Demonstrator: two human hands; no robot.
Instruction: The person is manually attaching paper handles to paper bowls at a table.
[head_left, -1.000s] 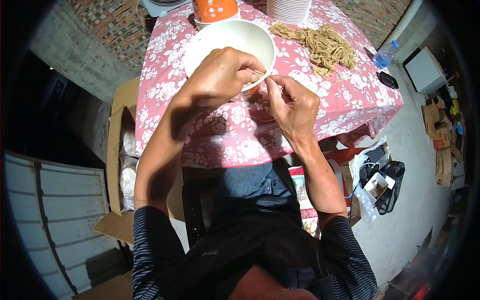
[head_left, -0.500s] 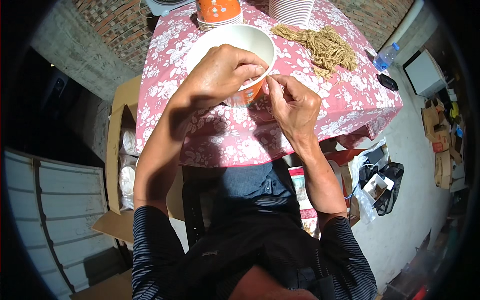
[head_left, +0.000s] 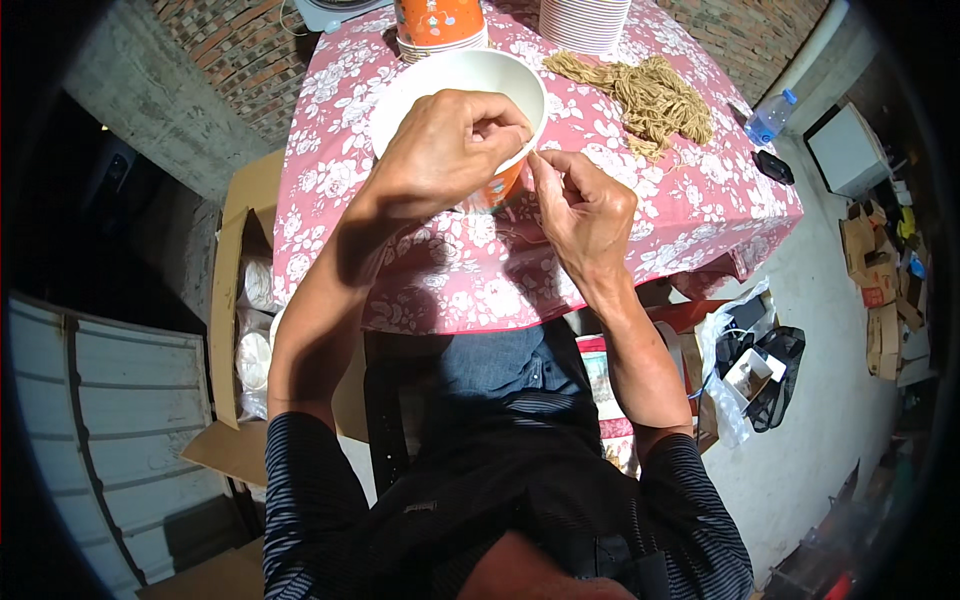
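Note:
A paper bucket (head_left: 470, 70), white inside and orange outside, stands near the front of the table. My left hand (head_left: 455, 145) reaches over its near side, with its fingers closed at the inside of the right rim. Against the outside of that same rim, my right hand (head_left: 585, 205) pinches with thumb and forefinger. What either pinch holds is too small or hidden to make out. A thin strand seems to trail below the right hand. Beyond it to the right lies a loose bundle of tan cord (head_left: 655, 100).
Stacked orange buckets (head_left: 440, 25) and a stack of white-rimmed buckets (head_left: 585, 25) stand at the back of the flowered tablecloth (head_left: 440, 300). A plastic bottle (head_left: 770, 118) and a black object (head_left: 773, 167) are at the right. An open cardboard box (head_left: 232, 300) stands left of the table.
The bucket has shifted very slightly left. My left fingers have drawn closer together at the rim, and my right hand stays nearly in place.

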